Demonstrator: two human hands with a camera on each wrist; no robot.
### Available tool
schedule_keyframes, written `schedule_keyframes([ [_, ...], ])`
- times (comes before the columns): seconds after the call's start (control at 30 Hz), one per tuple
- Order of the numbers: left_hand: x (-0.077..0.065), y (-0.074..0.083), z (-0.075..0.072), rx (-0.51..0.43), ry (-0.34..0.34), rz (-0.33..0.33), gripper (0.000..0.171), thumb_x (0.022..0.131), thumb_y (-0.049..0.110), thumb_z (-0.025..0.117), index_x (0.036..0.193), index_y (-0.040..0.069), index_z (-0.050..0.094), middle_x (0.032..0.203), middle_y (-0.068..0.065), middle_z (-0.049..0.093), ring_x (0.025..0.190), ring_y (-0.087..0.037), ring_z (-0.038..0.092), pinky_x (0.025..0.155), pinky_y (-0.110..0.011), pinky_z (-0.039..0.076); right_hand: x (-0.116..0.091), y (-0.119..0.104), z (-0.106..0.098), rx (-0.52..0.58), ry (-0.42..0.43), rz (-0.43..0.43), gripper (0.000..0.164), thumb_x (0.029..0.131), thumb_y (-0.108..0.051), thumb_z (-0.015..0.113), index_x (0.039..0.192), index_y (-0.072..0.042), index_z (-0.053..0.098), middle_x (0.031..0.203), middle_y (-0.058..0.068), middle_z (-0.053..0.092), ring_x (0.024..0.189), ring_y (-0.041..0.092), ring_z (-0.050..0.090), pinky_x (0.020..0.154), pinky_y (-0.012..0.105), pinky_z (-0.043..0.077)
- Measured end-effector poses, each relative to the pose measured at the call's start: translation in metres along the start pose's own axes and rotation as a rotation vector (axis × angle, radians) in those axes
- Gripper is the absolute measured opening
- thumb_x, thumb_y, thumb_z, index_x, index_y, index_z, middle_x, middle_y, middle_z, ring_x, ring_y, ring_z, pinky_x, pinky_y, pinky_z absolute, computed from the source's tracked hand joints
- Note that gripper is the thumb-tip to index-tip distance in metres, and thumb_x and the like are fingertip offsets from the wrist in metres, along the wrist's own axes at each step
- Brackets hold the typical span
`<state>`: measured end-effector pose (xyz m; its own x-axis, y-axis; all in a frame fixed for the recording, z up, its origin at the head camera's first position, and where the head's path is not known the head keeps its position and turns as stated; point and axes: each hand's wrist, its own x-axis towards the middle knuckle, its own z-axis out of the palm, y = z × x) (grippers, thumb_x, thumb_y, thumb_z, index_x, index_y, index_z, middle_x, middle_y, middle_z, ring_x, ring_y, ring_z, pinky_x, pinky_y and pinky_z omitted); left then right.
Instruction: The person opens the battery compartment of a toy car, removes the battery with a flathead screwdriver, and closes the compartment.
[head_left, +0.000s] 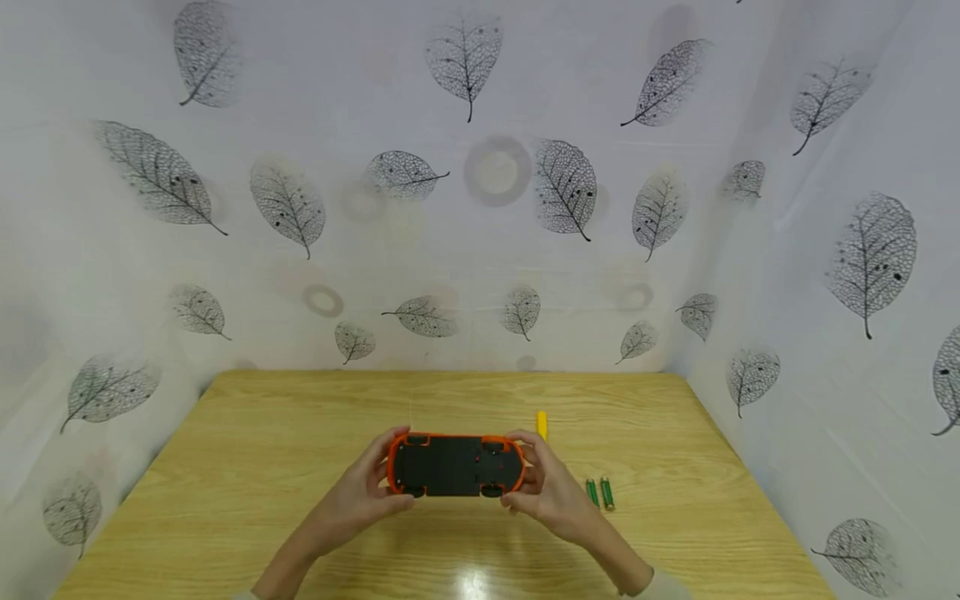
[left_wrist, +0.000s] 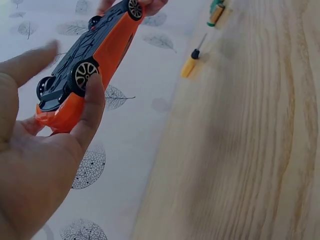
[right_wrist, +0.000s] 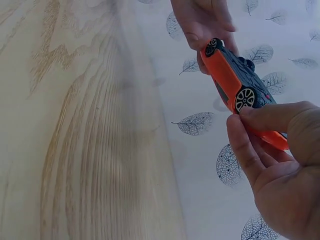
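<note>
An orange toy car (head_left: 450, 467) is held up above the table with its black underside and wheels toward the head camera. My left hand (head_left: 365, 487) grips its left end, the thumb by a wheel, as the left wrist view also shows. At the car's other end my right hand (head_left: 551, 492) pinches it between thumb and fingers. In the right wrist view the thumb lies by a spoked wheel (right_wrist: 245, 99). Two green batteries (head_left: 600, 493) lie on the table just right of my right hand.
Beyond my right hand lies a screwdriver with a yellow handle (head_left: 542, 425); its metal shaft shows in the left wrist view. The wooden table (head_left: 300, 408) is bordered at the back and sides by a white curtain (head_left: 480, 250) printed with leaves.
</note>
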<state>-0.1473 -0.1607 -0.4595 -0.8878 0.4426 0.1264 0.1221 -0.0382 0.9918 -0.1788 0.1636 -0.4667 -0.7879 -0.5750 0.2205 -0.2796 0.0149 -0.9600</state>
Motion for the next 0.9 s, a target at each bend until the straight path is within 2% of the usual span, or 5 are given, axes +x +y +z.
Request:
schedule_keyframes([
  [0.27,0.002,0.002,0.001,-0.020,0.115,-0.044,0.049,0.115,0.028,0.036,0.159,0.008,0.028,0.155,-0.031,0.034,0.127,-0.045,0.055,0.091,-0.044,0.060,0.001,-0.004,0.000,-0.133,-0.010,-0.046,0.070,0.094,-0.001,0.074,0.151,-0.004,0.034,0.144,0.028,0.052,0.093,0.023,0.071,0.077,0.033,0.062],
  [0.5,0.006,0.001,0.007,-0.044,0.223,-0.064,0.046,0.114,0.036,0.036,0.151,0.009,0.040,0.153,-0.024,0.041,0.132,-0.043,0.049,0.089,-0.046,0.061,0.001,-0.006,-0.001,-0.148,-0.011,0.018,0.055,0.107,-0.016,0.059,0.156,-0.017,0.034,0.127,0.017,0.065,0.086,0.044,0.065,0.076,0.046,0.061],
  [0.6,0.007,0.001,0.010,-0.040,0.248,-0.066,0.046,0.114,0.036,0.037,0.149,0.007,0.041,0.151,-0.025,0.041,0.131,-0.043,0.050,0.088,-0.046,0.061,0.002,-0.007,0.000,-0.190,-0.010,0.041,0.051,0.110,-0.021,0.053,0.157,-0.020,0.034,0.114,0.011,0.068,0.084,0.040,0.065,0.076,0.047,0.060],
  [0.8,0.008,0.000,0.012,-0.038,0.292,-0.084,0.044,0.114,0.036,0.036,0.146,0.006,0.043,0.145,-0.028,0.045,0.121,-0.040,0.058,0.083,-0.044,0.062,0.002,-0.012,0.003,-0.195,0.004,0.101,0.044,0.113,-0.024,0.044,0.155,-0.012,0.040,0.137,0.019,0.057,0.084,0.032,0.066,0.080,0.041,0.060],
  [0.9,0.010,-0.001,0.016,-0.015,0.287,-0.095,0.046,0.115,0.037,0.035,0.142,0.003,0.047,0.140,-0.027,0.049,0.112,-0.036,0.063,0.081,-0.042,0.063,0.001,-0.011,0.006,-0.220,0.034,0.110,0.041,0.114,-0.026,0.041,0.149,-0.007,0.051,0.125,0.016,0.063,0.078,0.025,0.065,0.073,0.037,0.059],
])
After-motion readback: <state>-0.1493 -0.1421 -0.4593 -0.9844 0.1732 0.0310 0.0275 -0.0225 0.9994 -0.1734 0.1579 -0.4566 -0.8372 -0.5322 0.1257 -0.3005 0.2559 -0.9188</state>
